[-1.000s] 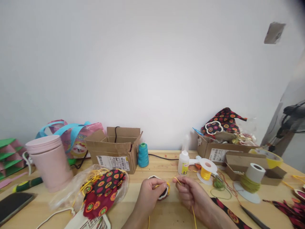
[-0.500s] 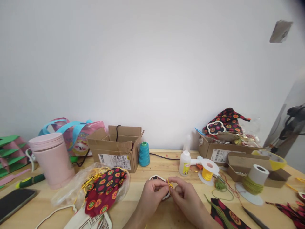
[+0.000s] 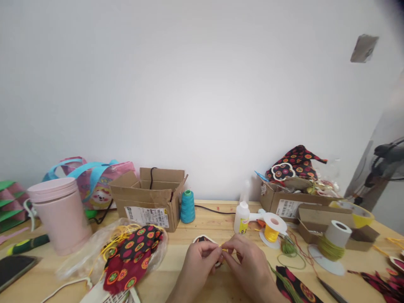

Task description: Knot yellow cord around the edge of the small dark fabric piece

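Observation:
At the front middle of the table, my left hand (image 3: 202,261) pinches yellow cord (image 3: 223,250) between thumb and index finger. Close beside it, my right hand (image 3: 244,260) is closed in a pinch on the same cord, the fingertips of both hands almost touching. Behind and below the fingers lies a flower-shaped piece (image 3: 202,238) with a pale rim and dark patterned cloth inside. My hands cover most of it. How the cord is looped cannot be made out.
A glue bottle (image 3: 241,219), a yellow cord spool (image 3: 272,231) and a green cord spool (image 3: 331,246) stand to the right, near scissors (image 3: 331,290). To the left are patterned cloth (image 3: 132,256), a cardboard box (image 3: 148,198), teal thread (image 3: 187,207) and a pink canister (image 3: 59,216).
The view has shifted slightly, so most things sit a little further left. My fingertips have moved a little on the yellow cord, and its small bunch between them shows less.

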`<state>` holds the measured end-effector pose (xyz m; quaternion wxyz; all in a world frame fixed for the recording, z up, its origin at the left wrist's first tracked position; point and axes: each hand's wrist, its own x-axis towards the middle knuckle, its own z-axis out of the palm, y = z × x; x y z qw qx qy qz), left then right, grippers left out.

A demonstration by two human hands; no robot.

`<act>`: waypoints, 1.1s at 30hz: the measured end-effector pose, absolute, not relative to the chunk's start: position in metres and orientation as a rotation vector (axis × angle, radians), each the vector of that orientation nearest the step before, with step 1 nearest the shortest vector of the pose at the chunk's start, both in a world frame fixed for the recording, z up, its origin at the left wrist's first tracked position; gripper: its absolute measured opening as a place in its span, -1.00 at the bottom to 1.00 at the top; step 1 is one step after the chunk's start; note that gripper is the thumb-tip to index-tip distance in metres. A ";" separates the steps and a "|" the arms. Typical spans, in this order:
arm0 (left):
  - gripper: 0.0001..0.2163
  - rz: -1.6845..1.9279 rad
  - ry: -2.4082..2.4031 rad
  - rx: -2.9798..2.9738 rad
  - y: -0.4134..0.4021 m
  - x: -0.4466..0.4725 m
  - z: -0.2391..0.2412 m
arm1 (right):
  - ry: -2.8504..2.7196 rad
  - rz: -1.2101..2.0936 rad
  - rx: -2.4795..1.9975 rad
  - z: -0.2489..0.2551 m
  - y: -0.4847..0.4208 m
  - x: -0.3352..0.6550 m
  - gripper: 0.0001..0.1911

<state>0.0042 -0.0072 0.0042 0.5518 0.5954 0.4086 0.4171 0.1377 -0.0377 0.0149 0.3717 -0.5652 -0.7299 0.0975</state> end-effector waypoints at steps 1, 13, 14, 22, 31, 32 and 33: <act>-0.78 0.991 0.979 1.399 -0.007 0.004 0.005 | -1.874 0.246 -1.458 0.015 -0.038 0.138 -0.87; -0.91 1.082 1.005 1.379 -0.005 0.002 0.005 | -1.862 0.220 -1.457 0.013 -0.036 0.134 -0.87; -0.91 1.088 1.009 1.389 -0.005 0.002 0.005 | -1.863 0.223 -1.459 0.013 -0.036 0.134 -0.87; -0.93 1.157 1.022 1.317 -0.007 0.002 0.007 | -1.859 0.248 -1.461 0.014 -0.037 0.136 -0.84; -0.81 1.100 0.918 1.344 -0.007 0.001 0.003 | -1.766 0.512 -1.382 0.009 -0.035 0.134 -0.79; -0.81 1.091 0.912 1.346 -0.007 0.001 0.002 | -1.740 0.545 -1.366 0.008 -0.034 0.134 -0.78; -0.80 1.086 0.907 1.343 -0.008 0.002 0.001 | -1.710 0.571 -1.353 0.007 -0.033 0.134 -0.77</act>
